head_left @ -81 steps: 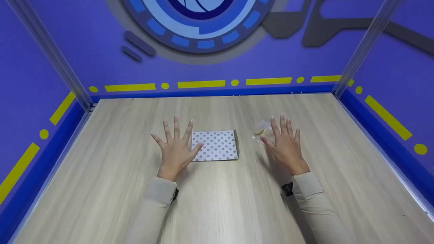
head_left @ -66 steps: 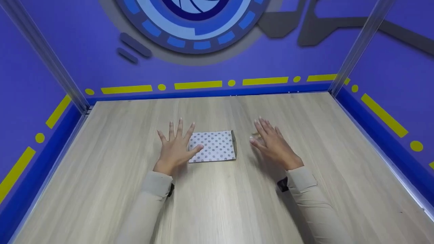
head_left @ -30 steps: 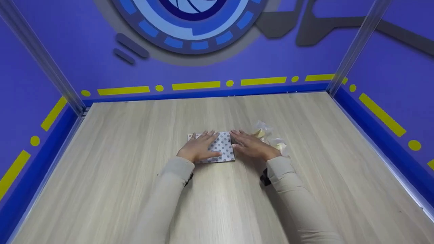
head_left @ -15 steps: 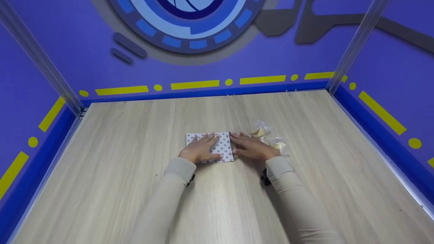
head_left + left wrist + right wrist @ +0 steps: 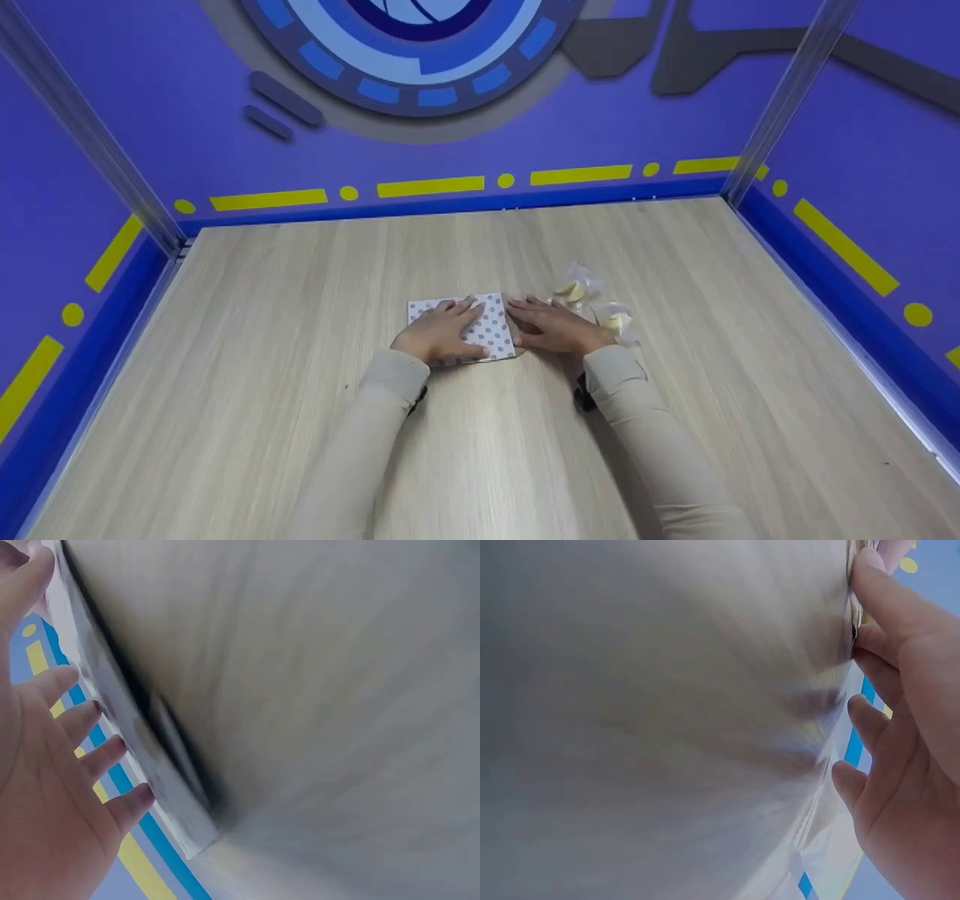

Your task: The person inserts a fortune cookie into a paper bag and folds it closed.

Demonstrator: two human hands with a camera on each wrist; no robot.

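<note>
A flat white paper bag (image 5: pixel 493 326) with grey dots lies mid-table, its brown end (image 5: pixel 514 322) facing right. My left hand (image 5: pixel 446 330) rests on its top with fingers spread and straight. In the left wrist view, those fingertips overlap the bag's long edge (image 5: pixel 142 727), where a thin fold stands out. My right hand (image 5: pixel 555 326) is at the brown end, fingers extended, with fingertips at the far corner and thumb near the front corner. Seen from the right wrist, its thumb and forefinger touch the bag's edge (image 5: pixel 855 607). The bag's inside is hidden.
Two small clear packets, one with a yellowish curved piece (image 5: pixel 571 292) and one beside the right wrist (image 5: pixel 616 322), lie behind and right of my right hand. Blue-purple panels (image 5: pixel 420 165) enclose the wooden tabletop (image 5: pixel 300 300) at back and sides.
Both hands have come inward and down from spread positions to the bag. The right hand has moved left off the packets, showing the second one. Lately the bag shifts slightly left and more brown shows.
</note>
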